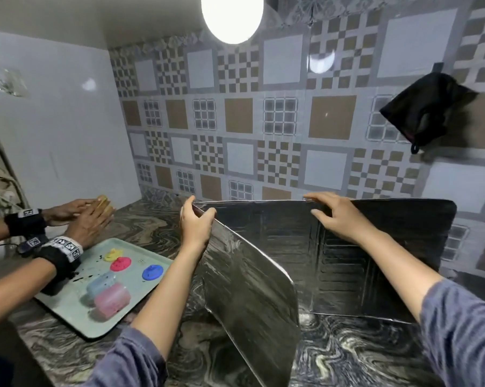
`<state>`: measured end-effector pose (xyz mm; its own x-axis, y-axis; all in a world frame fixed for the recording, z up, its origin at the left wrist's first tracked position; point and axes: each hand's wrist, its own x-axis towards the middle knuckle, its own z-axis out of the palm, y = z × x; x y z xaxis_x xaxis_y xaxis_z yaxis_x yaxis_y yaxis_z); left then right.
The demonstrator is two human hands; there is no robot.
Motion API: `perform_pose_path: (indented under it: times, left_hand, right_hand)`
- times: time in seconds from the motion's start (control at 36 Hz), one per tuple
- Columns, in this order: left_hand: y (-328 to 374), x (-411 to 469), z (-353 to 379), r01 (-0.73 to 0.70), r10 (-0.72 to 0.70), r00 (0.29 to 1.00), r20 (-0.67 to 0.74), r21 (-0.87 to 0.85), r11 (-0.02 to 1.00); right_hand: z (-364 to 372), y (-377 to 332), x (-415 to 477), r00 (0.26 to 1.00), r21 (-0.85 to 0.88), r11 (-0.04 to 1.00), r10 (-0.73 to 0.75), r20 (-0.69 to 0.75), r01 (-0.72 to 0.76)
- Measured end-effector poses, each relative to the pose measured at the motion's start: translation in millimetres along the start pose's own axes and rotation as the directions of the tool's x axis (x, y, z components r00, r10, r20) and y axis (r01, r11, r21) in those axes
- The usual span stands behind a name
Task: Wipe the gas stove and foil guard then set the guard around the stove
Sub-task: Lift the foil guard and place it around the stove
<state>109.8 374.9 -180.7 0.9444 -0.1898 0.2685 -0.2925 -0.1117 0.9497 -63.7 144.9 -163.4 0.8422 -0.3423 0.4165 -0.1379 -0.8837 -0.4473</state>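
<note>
The foil guard (355,263) stands upright on the marbled counter, a dark folding screen of three panels. Its left panel (252,297) swings forward toward me, and its back panels run along the tiled wall. My left hand (195,224) grips the top edge at the fold between left and middle panels. My right hand (337,216) holds the top edge of the middle panel, fingers draped over the front. No gas stove shows in this view.
Another person's two hands (82,219) with black wrist straps press on a yellowish object at the left. A pale green tray (76,314) with coloured lids and small tubs lies on the counter (361,356). A black cloth (428,107) hangs on the wall.
</note>
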Motion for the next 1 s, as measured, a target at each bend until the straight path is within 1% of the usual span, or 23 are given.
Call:
perform_pose_path:
  times: [0.06, 0.14, 0.31, 0.5, 0.61, 0.78, 0.89, 1.0]
  left_hand:
    - [-1, 3, 4, 0.005, -0.006, 1.0, -0.028, -0.027, 1.0]
    - [-4, 8, 8, 0.014, -0.019, 0.998, -0.061, -0.081, 0.997]
    - [0, 12, 19, 0.025, -0.026, 1.0, -0.012, -0.123, 0.992]
    - [2, 12, 30, 0.025, -0.02, 0.999, 0.032, -0.176, 0.984]
    - [4, 10, 39, 0.038, -0.024, 0.997, 0.069, -0.208, 0.977]
    - [12, 6, 66, 0.05, -0.018, 0.988, 0.154, -0.21, 0.976]
    - [19, 0, 91, 0.067, -0.02, 0.977, 0.211, -0.22, 0.973]
    - [28, -9, 120, 0.12, -0.047, 0.962, 0.269, -0.262, 0.957]
  right_hand:
    - [1, -2, 4, 1.0, -0.042, 0.999, -0.016, 0.005, 0.016]
    - [-3, -4, 10, 0.999, -0.047, 0.999, 0.023, -0.029, -0.024]
    - [-12, 10, 25, 0.992, -0.11, 0.989, 0.092, -0.091, -0.102]
    - [-22, 31, 48, 0.98, -0.082, 0.989, 0.112, -0.166, -0.127]
    - [-25, 45, 51, 0.969, -0.09, 0.983, 0.142, -0.203, -0.163]
    - [-30, 75, 37, 0.935, -0.102, 0.952, 0.257, -0.243, -0.288]
    - [-45, 97, 26, 0.914, -0.089, 0.937, 0.303, -0.268, -0.337]
    - [-68, 113, 11, 0.893, -0.154, 0.907, 0.335, -0.3, -0.392]
